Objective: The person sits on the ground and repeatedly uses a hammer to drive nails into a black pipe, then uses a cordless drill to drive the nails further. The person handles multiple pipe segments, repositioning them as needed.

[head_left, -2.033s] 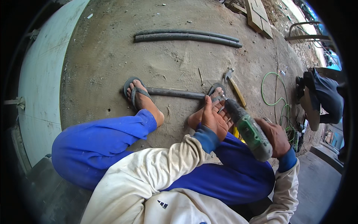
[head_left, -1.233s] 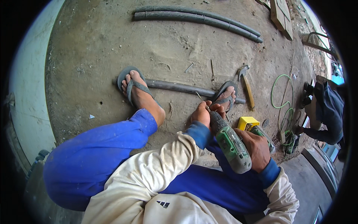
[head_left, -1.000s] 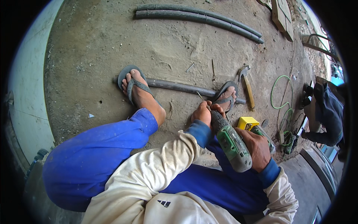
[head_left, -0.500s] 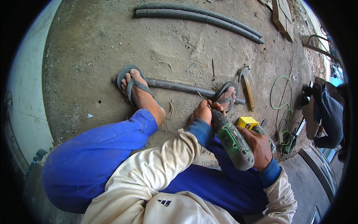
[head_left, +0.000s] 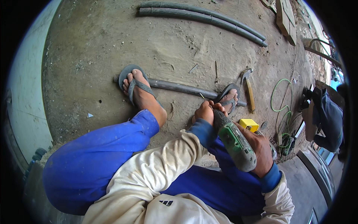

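A green and black cordless drill (head_left: 236,145) slants between my hands, its nose pointing away from me. My right hand (head_left: 259,147) is wrapped round its grip, which is mostly hidden. At the drill's front end, my left hand (head_left: 204,113) is closed, with a thin golden drill bit (head_left: 202,96) sticking out beyond the fingers. How the fingers hold the bit and chuck is partly hidden. Just past the hands, a dark pipe (head_left: 179,87) lies on the ground under both my sandalled feet. A yellow box-shaped thing (head_left: 248,124) is beside my right hand.
A wooden-handled claw hammer (head_left: 249,91) lies right of the pipe. Two longer dark pipes (head_left: 203,17) lie farther off. A green cord (head_left: 276,95) coils at the right, near a crouching person in dark trousers (head_left: 330,117). A thin metal rod (head_left: 216,71) and wooden boards (head_left: 286,22) lie beyond.
The view has shifted slightly. My right hand and the drill's grip have turned a little, while my left hand stays at the drill's front end.
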{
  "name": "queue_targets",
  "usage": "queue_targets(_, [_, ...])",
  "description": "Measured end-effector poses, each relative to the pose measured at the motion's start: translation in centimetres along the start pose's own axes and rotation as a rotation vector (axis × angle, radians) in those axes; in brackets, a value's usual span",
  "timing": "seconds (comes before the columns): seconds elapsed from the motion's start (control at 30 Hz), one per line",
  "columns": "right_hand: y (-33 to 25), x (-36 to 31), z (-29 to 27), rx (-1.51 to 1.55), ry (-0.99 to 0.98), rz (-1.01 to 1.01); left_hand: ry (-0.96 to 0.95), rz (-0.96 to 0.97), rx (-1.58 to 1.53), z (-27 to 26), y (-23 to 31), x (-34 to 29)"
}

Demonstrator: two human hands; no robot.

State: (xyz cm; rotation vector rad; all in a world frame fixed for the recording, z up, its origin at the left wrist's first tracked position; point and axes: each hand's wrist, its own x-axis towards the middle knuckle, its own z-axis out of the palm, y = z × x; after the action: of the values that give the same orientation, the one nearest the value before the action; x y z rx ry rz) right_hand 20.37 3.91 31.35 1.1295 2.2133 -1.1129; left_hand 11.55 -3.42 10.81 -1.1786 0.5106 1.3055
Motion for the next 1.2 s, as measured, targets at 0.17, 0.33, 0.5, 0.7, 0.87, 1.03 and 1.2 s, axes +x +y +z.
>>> queue_targets(0.17, [-0.2, 0.0, 0.0, -0.086, 0.009, -0.031, -0.026, 0.008, -0.015, 0.2, 0.0, -0.6])
queue_targets(0.33, [-0.1, 0.3, -0.1, -0.081, -0.019, 0.047, 0.054, -0.051, -0.026, 2.6, -0.2, -4.5])
queue_targets(0.5, [-0.2, 0.5, -0.2, -0.078, -0.04, 0.048, 0.05, -0.055, 0.076, 4.8, -1.1, -8.3])
queue_targets(0.7, [-0.4, 1.0, -0.7, -0.028, -0.054, 0.082, 0.068, -0.025, 0.122, 5.2, -0.9, -8.2])
queue_targets(0.87, [-0.8, 1.2, -1.0, -0.001, -0.065, 0.108, 0.05, -0.063, 0.083, 5.0, -0.8, -7.9])
queue_targets(1.03, [-0.9, 1.1, -0.5, -0.018, -0.048, 0.072, 0.05, -0.082, 0.012, 5.1, -0.8, -7.9])
queue_targets(1.2, [-0.7, 0.9, -0.6, -0.006, -0.048, 0.104, 0.028, -0.118, 0.058, 5.0, -0.7, -8.0])
